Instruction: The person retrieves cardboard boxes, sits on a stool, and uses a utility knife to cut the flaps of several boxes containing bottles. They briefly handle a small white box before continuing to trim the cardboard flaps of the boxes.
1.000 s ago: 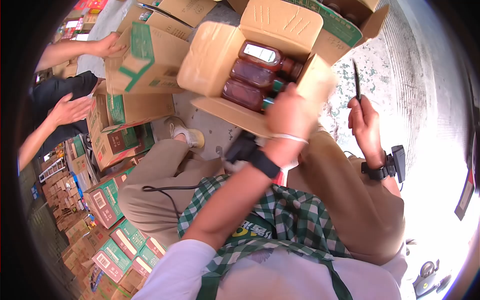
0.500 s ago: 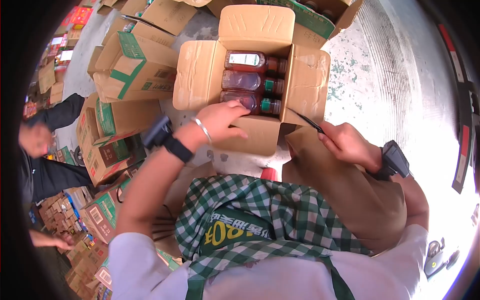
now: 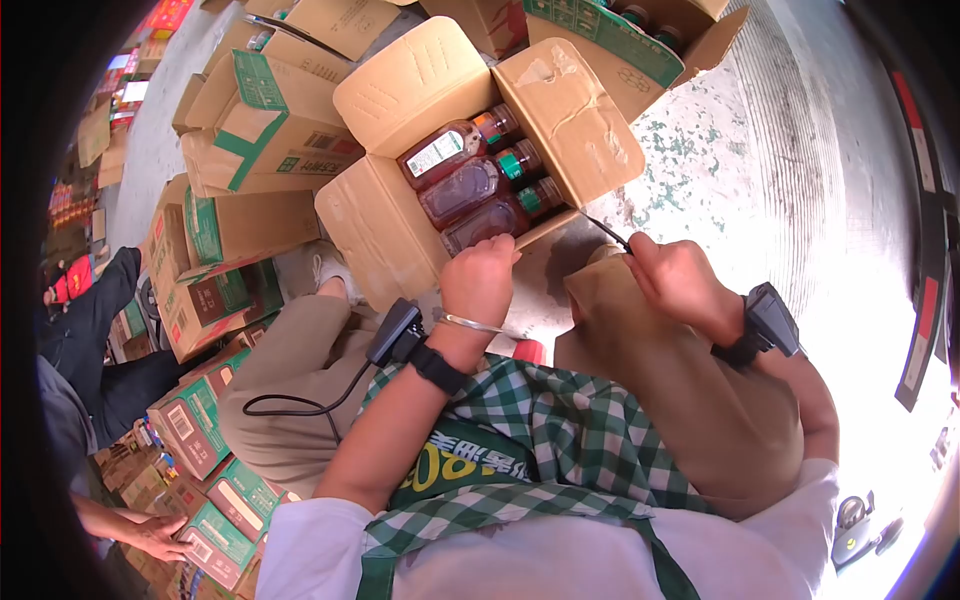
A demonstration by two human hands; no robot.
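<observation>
Clasping the near wall of the open cardboard box point(image 3: 575, 120) on the floor, the left hand point(image 3: 480, 278) is holding its grip closed beside three bottles point(image 3: 470, 185) lying inside, while the right hand point(image 3: 680, 282) is pinching a thin dark blade point(image 3: 605, 230) near the box's corner.

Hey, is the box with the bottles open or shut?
Open. The box has its flaps spread outward, showing three bottles lying inside. The left hand grips its near edge; the right hand holds a blade.

green-checked apron point(image 3: 560, 420), brown carton point(image 3: 400, 230)
</observation>
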